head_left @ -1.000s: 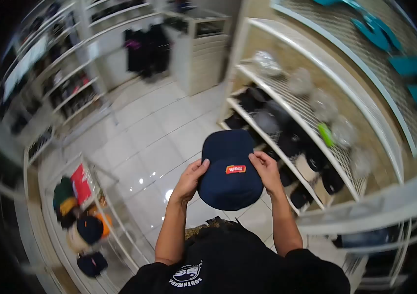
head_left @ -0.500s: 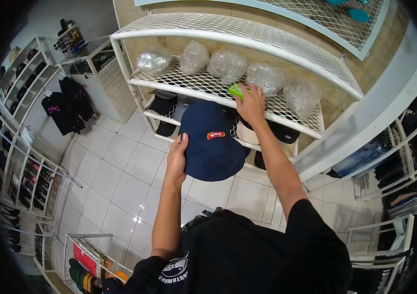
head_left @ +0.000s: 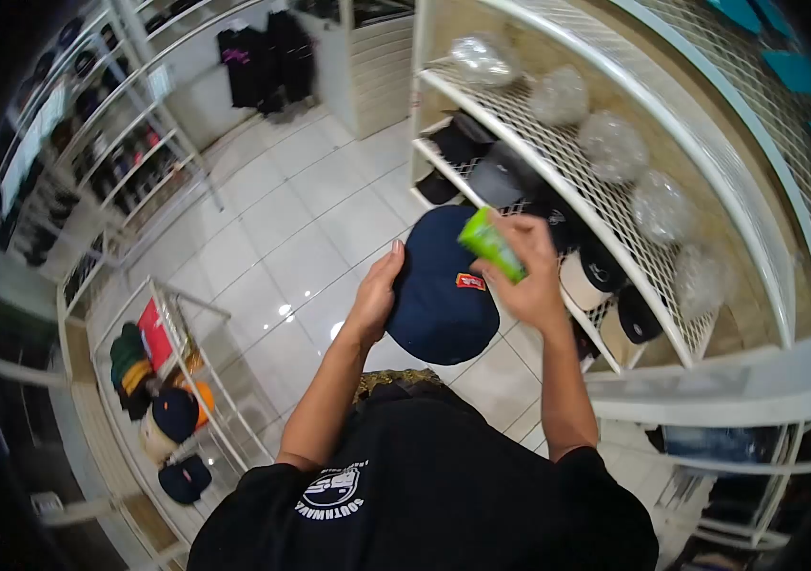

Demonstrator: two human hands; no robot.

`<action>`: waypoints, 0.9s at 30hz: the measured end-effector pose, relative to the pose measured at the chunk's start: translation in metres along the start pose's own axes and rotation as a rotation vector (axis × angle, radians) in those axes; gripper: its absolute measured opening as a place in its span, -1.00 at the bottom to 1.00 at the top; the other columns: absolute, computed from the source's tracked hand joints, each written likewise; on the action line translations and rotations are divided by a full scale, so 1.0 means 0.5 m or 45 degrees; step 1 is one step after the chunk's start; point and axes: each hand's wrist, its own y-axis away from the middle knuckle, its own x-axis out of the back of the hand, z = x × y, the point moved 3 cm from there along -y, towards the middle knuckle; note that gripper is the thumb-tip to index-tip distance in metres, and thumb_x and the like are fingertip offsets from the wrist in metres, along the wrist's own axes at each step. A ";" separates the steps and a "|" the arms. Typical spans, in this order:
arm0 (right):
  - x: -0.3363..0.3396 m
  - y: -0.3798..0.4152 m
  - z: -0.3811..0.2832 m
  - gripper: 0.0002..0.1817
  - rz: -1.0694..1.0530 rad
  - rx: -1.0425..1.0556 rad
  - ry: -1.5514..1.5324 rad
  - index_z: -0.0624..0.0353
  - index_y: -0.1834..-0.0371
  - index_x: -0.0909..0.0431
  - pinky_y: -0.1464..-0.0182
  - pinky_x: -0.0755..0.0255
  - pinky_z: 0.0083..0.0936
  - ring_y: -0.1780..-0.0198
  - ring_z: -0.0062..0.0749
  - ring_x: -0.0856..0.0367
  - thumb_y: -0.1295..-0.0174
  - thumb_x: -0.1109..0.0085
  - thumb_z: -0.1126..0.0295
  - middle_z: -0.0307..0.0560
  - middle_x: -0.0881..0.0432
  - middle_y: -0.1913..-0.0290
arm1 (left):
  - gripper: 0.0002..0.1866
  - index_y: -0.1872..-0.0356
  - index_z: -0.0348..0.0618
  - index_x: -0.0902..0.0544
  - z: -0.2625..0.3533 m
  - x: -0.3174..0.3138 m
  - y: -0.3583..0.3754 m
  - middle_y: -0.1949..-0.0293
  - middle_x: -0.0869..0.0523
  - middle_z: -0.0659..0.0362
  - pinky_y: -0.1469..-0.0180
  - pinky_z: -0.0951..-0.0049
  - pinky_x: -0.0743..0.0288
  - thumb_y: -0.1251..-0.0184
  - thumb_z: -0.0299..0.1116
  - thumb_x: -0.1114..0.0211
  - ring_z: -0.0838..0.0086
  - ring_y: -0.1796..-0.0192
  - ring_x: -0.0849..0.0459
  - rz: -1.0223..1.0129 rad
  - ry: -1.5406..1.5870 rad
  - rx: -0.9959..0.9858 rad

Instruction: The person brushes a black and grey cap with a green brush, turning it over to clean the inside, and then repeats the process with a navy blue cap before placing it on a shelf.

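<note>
A navy blue cap (head_left: 439, 295) with a small red and yellow label hangs in front of my body. On its left edge my left hand (head_left: 376, 290) is closed, the thumb showing on top. My right hand (head_left: 531, 271) pinches a bright green packet (head_left: 492, 245) just over the cap's upper right part, near the label. Whether the packet touches the cap I cannot tell.
To the right, a white mesh shelf (head_left: 558, 157) bears several clear plastic bundles (head_left: 612, 146), with more caps (head_left: 503, 175) on the tier below. A low rack with caps (head_left: 175, 415) stands at the lower left. Dark shirts (head_left: 267, 62) hang at the back.
My right hand has lifted the green packet off the shelf and brought it over the cap. The view has turned, so the shelf now slants down to the right.
</note>
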 end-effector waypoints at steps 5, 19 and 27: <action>-0.151 -0.017 -0.061 -0.41 -0.281 0.382 0.218 -0.17 -0.30 -0.66 -0.14 -0.47 -0.14 -0.09 0.01 -0.62 -0.11 -0.50 0.31 0.03 -0.60 -0.18 | 0.00 -0.26 -0.38 -0.55 -0.012 0.071 0.050 -0.10 -0.66 0.04 -0.25 0.49 -0.48 -0.52 0.48 0.37 0.43 -0.11 -0.64 0.004 -0.060 -0.169; -0.351 -0.007 -0.180 -0.40 -0.285 0.293 -0.007 -0.08 -0.28 -0.67 -0.21 -0.40 -0.14 -0.12 0.00 -0.57 -0.06 -0.42 0.45 0.07 -0.62 -0.13 | 0.12 -0.14 -0.32 -0.64 0.035 0.259 0.177 0.16 -0.75 0.17 -0.04 0.55 -0.59 -0.38 0.60 0.50 0.56 0.13 -0.72 0.055 0.061 -0.216; -0.471 -0.046 -0.280 -0.36 -0.157 0.263 -0.035 -0.02 -0.27 -0.62 -0.26 -0.37 -0.09 -0.18 0.06 -0.54 0.00 -0.42 0.50 0.05 -0.60 -0.16 | 0.06 -0.11 -0.32 -0.64 0.101 0.391 0.238 0.17 -0.75 0.17 0.00 0.56 -0.60 -0.44 0.55 0.49 0.56 0.14 -0.71 0.139 0.044 -0.424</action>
